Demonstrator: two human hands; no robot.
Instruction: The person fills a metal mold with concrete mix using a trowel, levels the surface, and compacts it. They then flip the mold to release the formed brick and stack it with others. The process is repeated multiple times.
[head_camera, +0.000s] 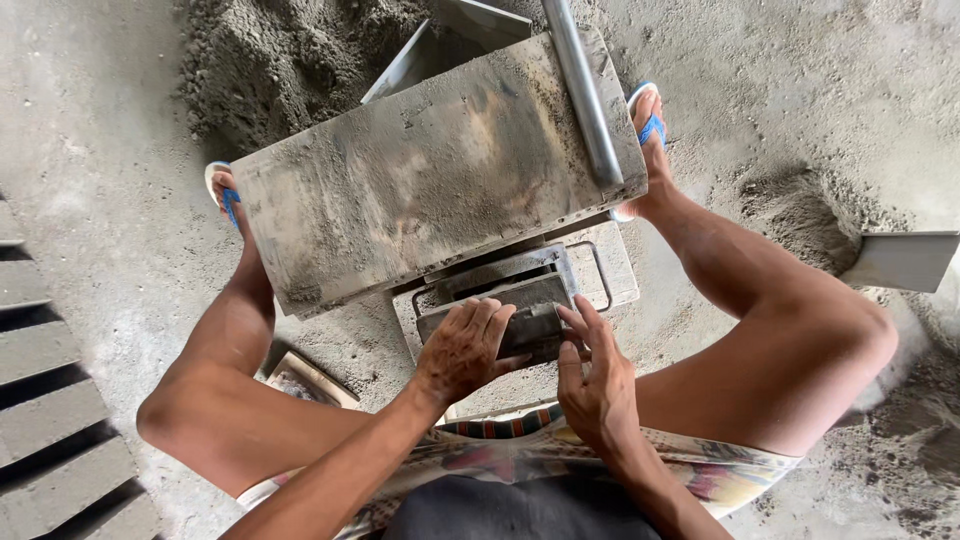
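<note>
Sand heap, finished grey blocks, metal pipe handle.

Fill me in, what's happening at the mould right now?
A person squats over a metal block mould on a dusty concrete floor. The left hand presses flat on the dark block in the mould, and the right hand touches its edge with its fingertips. The mould's big hinged lid stands open behind. A heap of grey mix lies beyond it, and finished blocks sit at left.

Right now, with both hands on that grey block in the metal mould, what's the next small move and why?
Probably press down evenly. The left hand lies flat on the grey block while the right hand touches only its edge with its fingertips, and the block sits inside the metal mould.
</note>
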